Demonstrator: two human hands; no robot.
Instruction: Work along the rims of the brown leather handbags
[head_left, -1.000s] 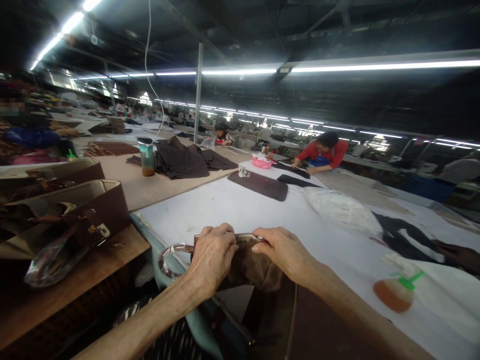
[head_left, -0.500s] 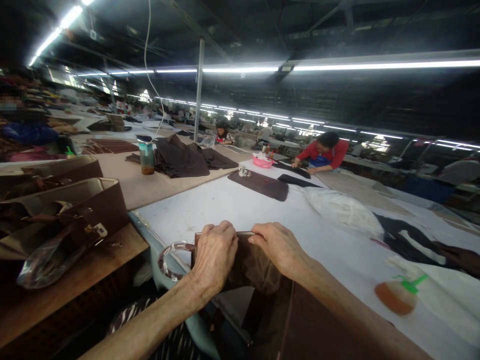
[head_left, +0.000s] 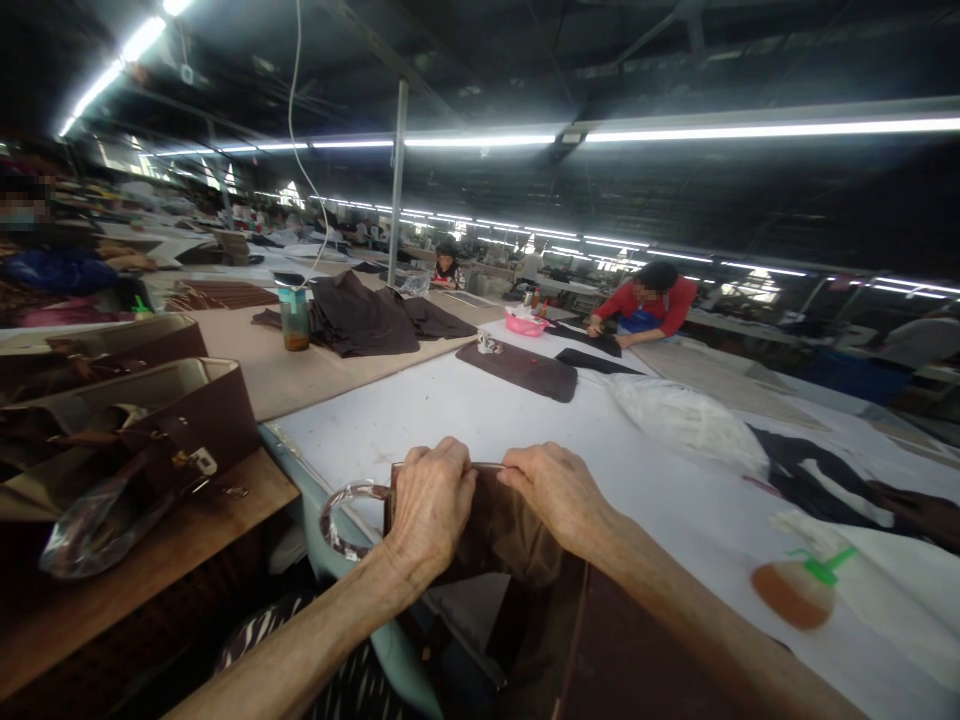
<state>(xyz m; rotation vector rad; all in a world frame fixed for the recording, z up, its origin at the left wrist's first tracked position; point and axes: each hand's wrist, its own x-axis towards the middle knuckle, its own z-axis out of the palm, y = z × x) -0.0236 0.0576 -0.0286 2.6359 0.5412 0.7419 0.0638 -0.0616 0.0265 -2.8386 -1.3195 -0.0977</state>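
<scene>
A brown handbag (head_left: 622, 640) stands with its mouth toward me at the near edge of the white-topped table, its brown lining showing. My left hand (head_left: 435, 505) is closed over the bag's far rim, left of its middle. Just to the right, my right hand (head_left: 555, 495) pinches the same rim between thumb and fingers. A short stretch of rim shows between the two hands. The bag's handle (head_left: 341, 520), wrapped in clear plastic, sticks out to the left. My fingertips are partly hidden behind the rim.
More brown handbags (head_left: 187, 430) stand on a wooden bench (head_left: 225, 530) at left. On the table (head_left: 390, 410) lie a brown panel (head_left: 517, 372), white plastic (head_left: 682, 420) and a green-capped bottle (head_left: 799, 590) of amber liquid. A jar (head_left: 295, 320) stands farther back. A co-worker in red (head_left: 649, 305) leans over dark pieces.
Almost nothing differs. Both hands keep their hold on the rim, with only a very slight shift of the left hand and the handle.
</scene>
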